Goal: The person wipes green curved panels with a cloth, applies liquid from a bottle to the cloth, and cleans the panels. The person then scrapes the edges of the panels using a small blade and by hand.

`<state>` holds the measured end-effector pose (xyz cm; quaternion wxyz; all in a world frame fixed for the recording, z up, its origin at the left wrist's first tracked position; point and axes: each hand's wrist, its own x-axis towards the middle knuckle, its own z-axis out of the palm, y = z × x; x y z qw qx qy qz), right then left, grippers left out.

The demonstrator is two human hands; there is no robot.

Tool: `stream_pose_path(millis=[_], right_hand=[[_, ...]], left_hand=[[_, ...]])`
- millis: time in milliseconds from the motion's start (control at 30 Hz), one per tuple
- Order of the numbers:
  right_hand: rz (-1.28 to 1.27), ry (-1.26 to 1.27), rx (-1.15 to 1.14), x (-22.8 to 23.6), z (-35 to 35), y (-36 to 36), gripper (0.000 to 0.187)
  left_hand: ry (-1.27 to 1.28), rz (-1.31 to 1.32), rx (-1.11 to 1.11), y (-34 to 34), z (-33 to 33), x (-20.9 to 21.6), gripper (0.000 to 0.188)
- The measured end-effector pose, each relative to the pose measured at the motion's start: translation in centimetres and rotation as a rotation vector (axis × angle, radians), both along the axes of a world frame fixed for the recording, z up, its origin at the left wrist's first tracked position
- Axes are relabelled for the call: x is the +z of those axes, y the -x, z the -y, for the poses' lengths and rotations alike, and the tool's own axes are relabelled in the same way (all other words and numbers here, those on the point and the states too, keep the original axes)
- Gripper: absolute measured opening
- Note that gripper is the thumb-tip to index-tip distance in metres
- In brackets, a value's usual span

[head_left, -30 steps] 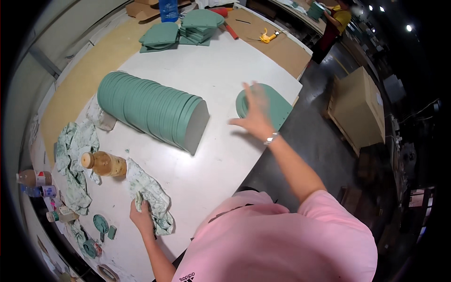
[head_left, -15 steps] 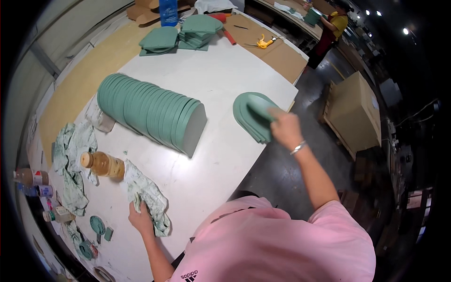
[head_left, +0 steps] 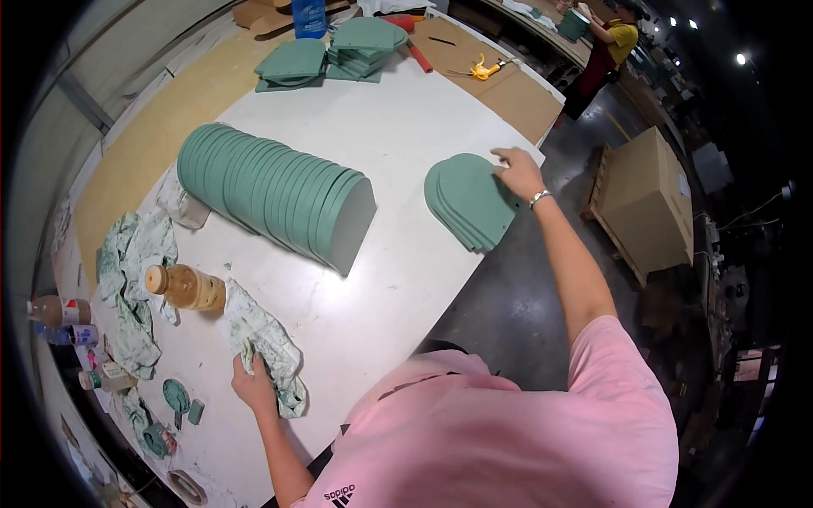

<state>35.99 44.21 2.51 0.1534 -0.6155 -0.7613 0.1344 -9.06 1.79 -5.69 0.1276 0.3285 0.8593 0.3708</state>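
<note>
My left hand [head_left: 255, 387] pinches a fold of a white rag [head_left: 267, 343] smeared with green, which lies on the white table. At the table's right edge lies a small fanned stack of green rounded panels [head_left: 466, 203]. Over its upper right side is my right hand [head_left: 519, 175], fingers apart and curved, holding nothing that I can see; whether a fingertip touches the top panel I cannot tell. A long row of similar green panels [head_left: 271, 195] leans overlapped across the middle of the table. Beside the rag, a bottle of amber liquid [head_left: 190, 288] lies on its side.
More green panels [head_left: 364, 51] are piled at the back, near a blue bottle [head_left: 309, 19]. Yellow-handled scissors [head_left: 484, 68] lie on cardboard [head_left: 517, 102]. Crumpled rags [head_left: 131, 296] and bottles line the left side. A large carton [head_left: 641, 203] stands on the floor; a person [head_left: 605, 51] works beyond.
The panel that my right hand was lifting at the small stack now lies flat on top. My right hand has let go and moved up and slightly right. My left hand stays on the rag.
</note>
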Motion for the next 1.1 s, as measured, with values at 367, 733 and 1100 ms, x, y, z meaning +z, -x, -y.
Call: stream_pose_path(millis=[367, 733, 1100], right_hand=[[-0.845, 0.537, 0.391, -3.1, 8.0, 20.4, 0.086], [-0.836, 0.360, 0.171, -3.9, 8.2, 19.3, 0.039], [-0.832, 0.300, 0.174, -2.9, 15.8, 19.2, 0.034]], left_hand=[[0.029, -0.027, 0.009, -0.4, -0.1, -0.1, 0.024], [0.026, -0.035, 0.029, -0.5, -0.2, 0.7, 0.023], [-0.234, 0.386, -0.254, -9.6, -7.4, 5.7, 0.043]])
